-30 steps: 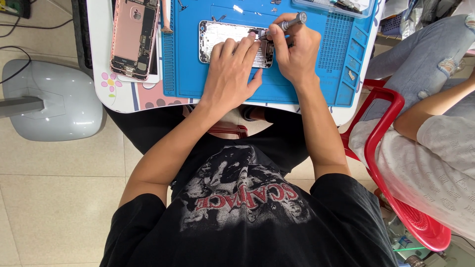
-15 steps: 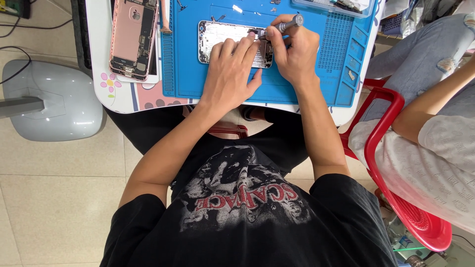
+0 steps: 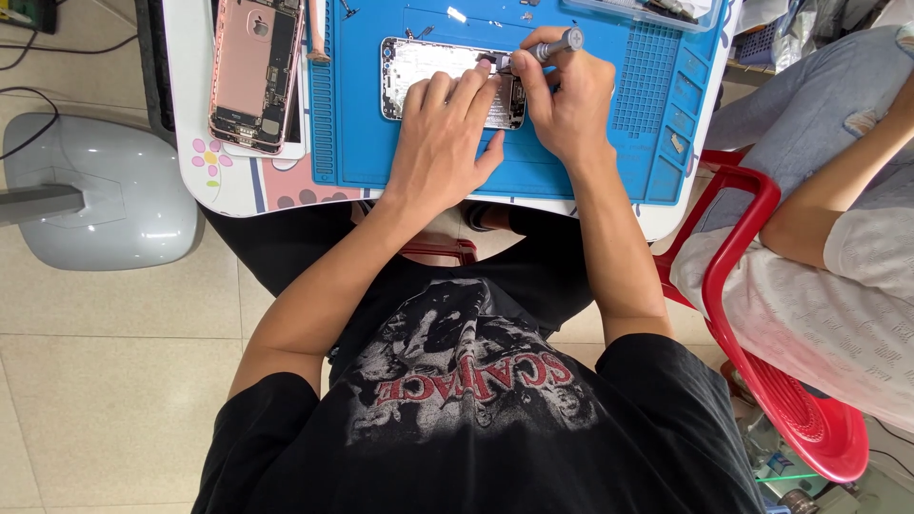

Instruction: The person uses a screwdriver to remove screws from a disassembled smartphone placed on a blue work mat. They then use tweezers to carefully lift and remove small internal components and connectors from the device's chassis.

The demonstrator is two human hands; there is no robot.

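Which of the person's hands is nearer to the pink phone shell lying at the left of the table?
Left. The left hand rests on the opened phone, closer to the pink phone shell; the right hand holds a screwdriver farther away.

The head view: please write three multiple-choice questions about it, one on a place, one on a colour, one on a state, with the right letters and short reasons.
1. Where does the pink phone lie?
A. on the blue mat
B. beside the mat, on the white table
C. on the red chair

2. What colour is the mat?
A. blue
B. green
C. grey

3. What does the right hand do?
A. rests flat and empty
B. grips a grey screwdriver
C. hangs below the table

Answers:
1 B, it rests off the mat's edge on the table.
2 A, the mat is bright blue.
3 B, its fingers close on the screwdriver over the opened phone, which the left hand steadies.
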